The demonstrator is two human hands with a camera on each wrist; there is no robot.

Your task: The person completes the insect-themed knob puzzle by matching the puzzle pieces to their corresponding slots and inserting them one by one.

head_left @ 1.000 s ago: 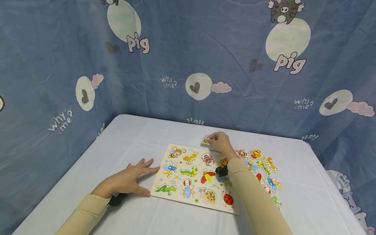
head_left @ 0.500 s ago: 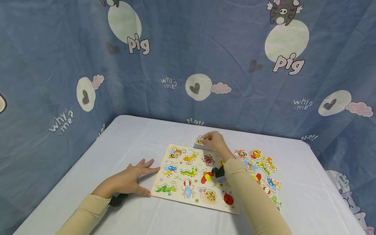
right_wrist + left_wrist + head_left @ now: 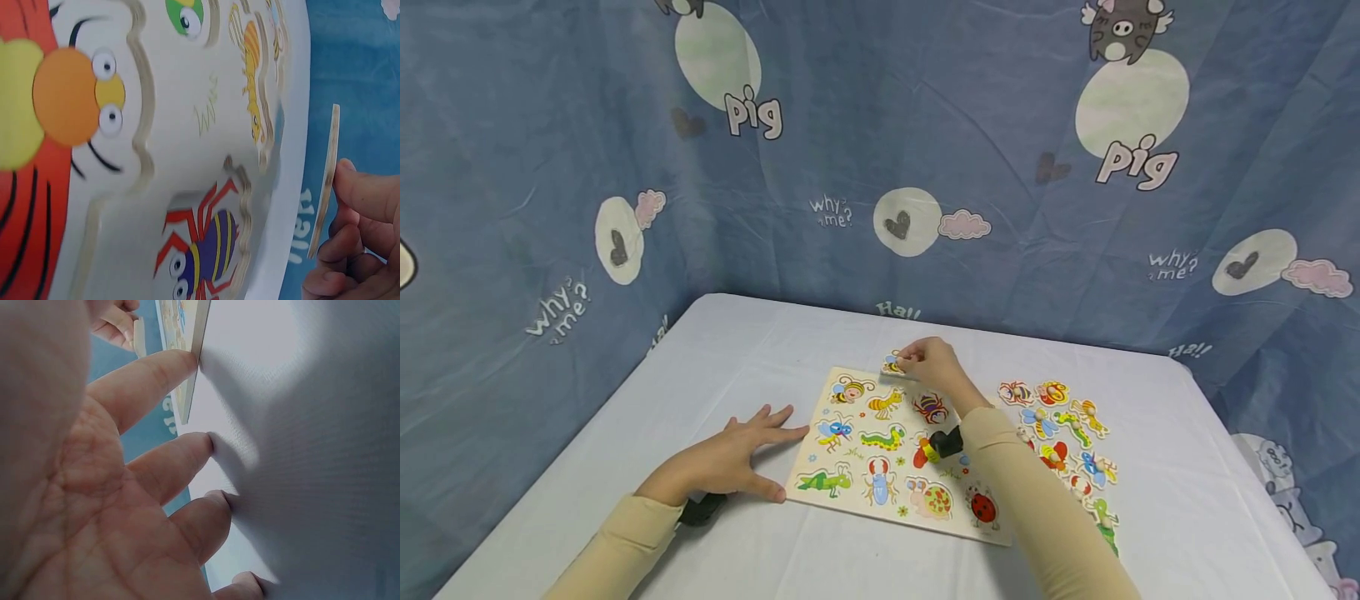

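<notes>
"Touching the board (image 3: pixel 853 506) with one finger, is the left hand (image 3: pixel 722 458) holding anything?"

"No, its fingers are spread out, and other fingertips are down on the white table (image 3: pixel 752 350). To its left there's lots of table before the edge."

"How many boards, and how many bugs on it?"

"One board. I can count ten bug pictures. The right sleeve (image 3: pixel 1037 492) covers part, so I can't tell about the rest."

"Where's the bee piece (image 3: pixel 891 364)?"

"By the board's back edge, held up in the air. The right hand (image 3: pixel 928 364) pinches just that one. Behind it, a thin strip of table shows before the back edge."

"And over on the right?"

"Loose pieces (image 3: pixel 1052 456), close together, beside the sleeve. I count ten, but some are partly covered. Then wide white table goes to the right edge."
</notes>
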